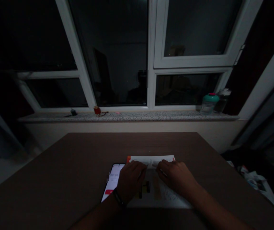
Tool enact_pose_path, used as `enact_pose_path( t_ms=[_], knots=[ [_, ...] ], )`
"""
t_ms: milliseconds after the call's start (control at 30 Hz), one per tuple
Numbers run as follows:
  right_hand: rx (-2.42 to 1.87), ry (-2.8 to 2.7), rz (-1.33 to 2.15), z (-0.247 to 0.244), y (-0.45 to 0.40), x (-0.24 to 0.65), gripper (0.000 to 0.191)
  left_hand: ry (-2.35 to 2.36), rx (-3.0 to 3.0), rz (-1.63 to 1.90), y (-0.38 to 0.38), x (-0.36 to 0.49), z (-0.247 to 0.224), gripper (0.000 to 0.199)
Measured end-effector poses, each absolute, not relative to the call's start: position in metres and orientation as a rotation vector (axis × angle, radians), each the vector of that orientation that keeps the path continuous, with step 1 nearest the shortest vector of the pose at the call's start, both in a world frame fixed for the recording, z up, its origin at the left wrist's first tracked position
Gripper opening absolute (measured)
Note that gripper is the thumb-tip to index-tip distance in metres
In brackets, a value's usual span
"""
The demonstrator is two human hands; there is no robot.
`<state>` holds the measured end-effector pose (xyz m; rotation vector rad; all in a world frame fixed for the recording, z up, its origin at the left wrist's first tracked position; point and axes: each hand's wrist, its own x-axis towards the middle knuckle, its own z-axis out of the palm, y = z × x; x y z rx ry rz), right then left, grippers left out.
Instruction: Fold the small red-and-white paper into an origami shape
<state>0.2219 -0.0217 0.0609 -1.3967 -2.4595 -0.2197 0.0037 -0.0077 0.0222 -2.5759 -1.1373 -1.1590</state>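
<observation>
Fingers [163, 164] over printed page [171, 195], teal-lidded bottle [208, 104] on sill [137, 116], contents unclear

The table [91, 150] is a broad, dark brown surface with faint wood grain, narrowing in view toward its straight far edge. A printed sheet or booklet [154, 188] lies flat on it near the middle of the close side, with an orange patch at its far left corner and text and pictures across it. Just to its left lies a phone [113, 182], screen up and lit, showing digits and a red button. Tiny white specks [149, 151] dot the wood beyond the sheet's far edge
</observation>
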Motion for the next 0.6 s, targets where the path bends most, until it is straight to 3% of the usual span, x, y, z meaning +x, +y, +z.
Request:
enact_pose_path(
  t_ms=[600],
  knots=[
    [-1.276,-2.400,-0.010,0.0574,-0.0190,0.2220,0.005,-1.097,-2.693,-1.326,-0.0082,0.0054,0.0182,0.021]
  ],
)
